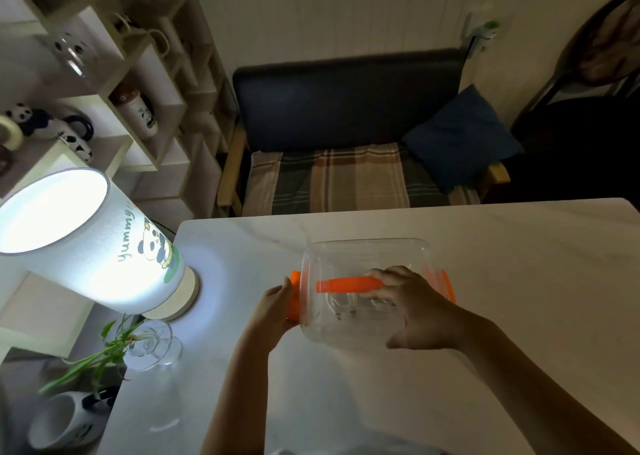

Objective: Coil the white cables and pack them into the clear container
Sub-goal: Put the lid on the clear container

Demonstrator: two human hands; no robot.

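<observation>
Clear container (349, 319) looks like glossy see-through plastic with matt orange plastic latches (348, 285). The table (519, 267) under it is smooth, slightly shiny white marble-look. Beyond the table, the bench cushion (332, 177) is plaid cloth.

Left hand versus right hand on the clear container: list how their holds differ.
The left hand presses flat against the clear container's left end by an orange latch; the right hand wraps the near right side. The right hand's fingers rest on the orange handle; the left hand's do not. Both touch the container above the white table.
</observation>
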